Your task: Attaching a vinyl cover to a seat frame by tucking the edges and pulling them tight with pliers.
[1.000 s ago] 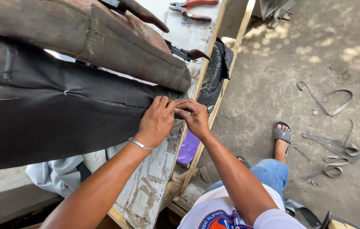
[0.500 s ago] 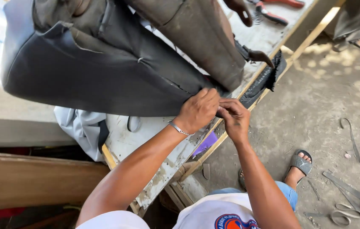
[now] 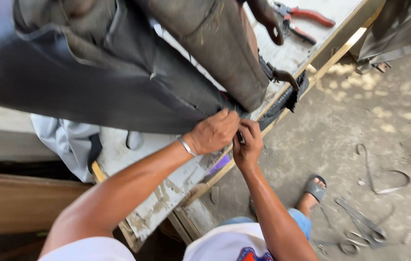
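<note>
Seat cover edge sits pinched under the left hand, right hand gripping it just beside; both hands have stayed clamped there; pliers lie well beyond.

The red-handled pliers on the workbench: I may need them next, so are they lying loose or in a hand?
Lying loose. The pliers rest on the workbench; both the left hand and right hand grip the dark seat cover.

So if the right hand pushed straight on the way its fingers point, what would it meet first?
The right hand points up toward the bench top, so it would most likely run into the edge of the black seat cover it is pinching, beside the left hand; depth is unclear.
</note>
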